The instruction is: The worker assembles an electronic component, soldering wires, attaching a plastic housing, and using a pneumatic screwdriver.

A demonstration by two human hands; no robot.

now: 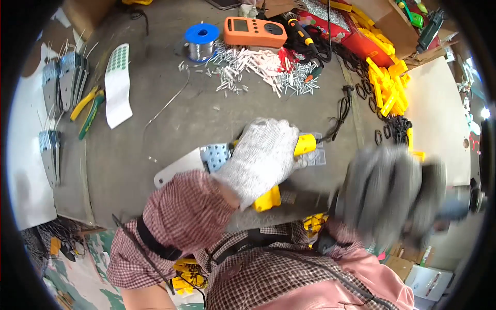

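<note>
My left hand, in a pale knit glove, is closed around a yellow plastic housing above the work table. A black cord runs near its right end; whether they join is unclear. Beside that hand lies a flat metal plate with a light blue dotted end, partly behind the glove. Below the wrist another yellow piece shows; the glove hides whether it belongs to the housing. Over at the right, my right hand, in a grey-looking glove, is raised near the camera and smeared by motion.
Loose screws and pale sleeves lie in a heap by a solder spool and an orange multimeter. Pliers, a sticker strip and wired metal plates sit left. Yellow parts are piled right.
</note>
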